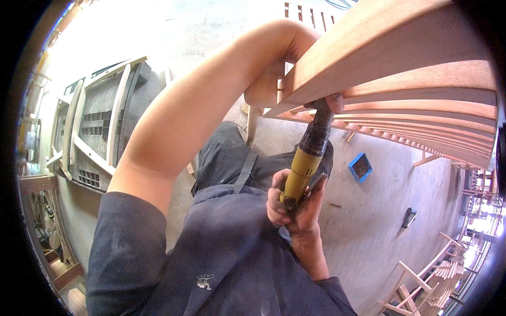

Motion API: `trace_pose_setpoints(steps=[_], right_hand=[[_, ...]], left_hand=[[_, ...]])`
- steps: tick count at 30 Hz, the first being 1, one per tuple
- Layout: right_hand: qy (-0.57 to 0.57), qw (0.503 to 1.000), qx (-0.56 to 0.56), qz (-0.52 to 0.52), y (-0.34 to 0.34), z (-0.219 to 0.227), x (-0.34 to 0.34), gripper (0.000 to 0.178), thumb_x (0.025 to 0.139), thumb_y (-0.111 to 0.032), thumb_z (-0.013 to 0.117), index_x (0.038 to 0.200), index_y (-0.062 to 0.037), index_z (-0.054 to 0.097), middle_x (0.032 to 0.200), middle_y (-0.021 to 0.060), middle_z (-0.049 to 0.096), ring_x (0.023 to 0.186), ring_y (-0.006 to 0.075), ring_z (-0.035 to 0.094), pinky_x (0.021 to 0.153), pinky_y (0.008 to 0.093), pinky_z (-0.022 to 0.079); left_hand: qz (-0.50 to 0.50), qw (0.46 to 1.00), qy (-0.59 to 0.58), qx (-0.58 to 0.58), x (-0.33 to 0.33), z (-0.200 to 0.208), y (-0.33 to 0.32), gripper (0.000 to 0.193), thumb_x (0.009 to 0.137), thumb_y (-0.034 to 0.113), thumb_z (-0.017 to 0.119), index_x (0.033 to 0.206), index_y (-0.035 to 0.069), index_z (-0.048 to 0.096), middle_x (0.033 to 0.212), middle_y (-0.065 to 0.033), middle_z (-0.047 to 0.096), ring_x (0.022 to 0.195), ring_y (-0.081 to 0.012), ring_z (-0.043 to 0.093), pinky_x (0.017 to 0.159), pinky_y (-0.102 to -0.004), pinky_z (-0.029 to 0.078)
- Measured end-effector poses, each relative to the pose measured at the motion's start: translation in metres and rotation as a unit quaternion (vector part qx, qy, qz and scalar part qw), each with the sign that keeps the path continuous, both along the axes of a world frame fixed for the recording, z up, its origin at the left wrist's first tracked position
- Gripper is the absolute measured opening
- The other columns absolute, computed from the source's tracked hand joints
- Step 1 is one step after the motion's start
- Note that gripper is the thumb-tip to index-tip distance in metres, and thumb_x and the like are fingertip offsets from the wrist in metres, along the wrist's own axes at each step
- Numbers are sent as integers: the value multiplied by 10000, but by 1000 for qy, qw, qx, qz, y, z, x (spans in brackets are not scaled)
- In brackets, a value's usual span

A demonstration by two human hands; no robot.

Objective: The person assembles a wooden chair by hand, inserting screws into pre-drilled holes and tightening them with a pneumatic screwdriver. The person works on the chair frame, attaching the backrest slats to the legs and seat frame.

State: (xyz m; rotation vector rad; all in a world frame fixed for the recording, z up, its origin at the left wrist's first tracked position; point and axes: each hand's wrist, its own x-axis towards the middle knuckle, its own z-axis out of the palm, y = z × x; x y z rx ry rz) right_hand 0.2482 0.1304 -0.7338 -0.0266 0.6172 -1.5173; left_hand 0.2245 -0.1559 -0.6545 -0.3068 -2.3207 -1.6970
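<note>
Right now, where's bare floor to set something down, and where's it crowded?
Bare: concrete floor bordered by right forearm, blue tray and wooden frames; also a glare-lit patch between left arm and wood-railed dark panel. Crowded: lower right, frames and loose sticks; upper right, slatted wooden piece beside the yellow power tool.

Your power tool (304,171): yellow body, black neck.
Slatted wooden frame (363,60): reddish brown, slats striping it light and dark.
Your top (237,231): dark navy, small whitish print (204,283).
Your trousers (224,152): black, dusted paler.
Box (366,177): bright blue rim, dark inside.
Floor (369,221): pale grey, mottled.
</note>
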Motion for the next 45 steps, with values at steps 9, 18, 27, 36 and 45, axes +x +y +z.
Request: trace_pose_setpoints(steps=[9,18,27,36,45], right_hand=[[4,1000,-21,8,1,-2,-2,1057,750,-963,249,1081,11,496,598,74,462,369,135,379,321,262,315],[63,994,47,-74,10,-7,8,968,781,-922,306,1129,-41,511,758,145,620,490,204,583,358,270,401],[53,996,52,-53,11,-9,6,984,782,-925,271,1010,-14,567,753,146,635,479,205,571,364,272,410],[-6,1000,-3,6,0,4,1,1188,748,-969,251,1194,91,552,603,77,517,374,130,404,342,263,348],[-4,998,-36,43,-7,4,-1,1288,715,-993,271,1335,120,454,530,44,420,347,114,352,333,281,305]], left_hand=[[6,1000,0,-1,2,0,-1,207,741,158,846,844,17,735,779,-50,665,698,-123,608,667,-266,477],[10,1000,-8,1,-7,2,-9,216,735,152,850,854,13,737,793,-55,671,711,-128,615,678,-270,483],[10,1000,-21,2,-10,0,-14,225,729,146,855,865,10,738,806,-60,677,723,-132,623,689,-273,489],[21,1000,0,5,0,-5,-11,236,723,141,859,876,6,740,820,-65,683,736,-137,630,700,-277,495],[33,999,13,11,2,-4,-7,247,717,135,863,886,2,741,834,-70,689,748,-141,637,711,-281,501]])
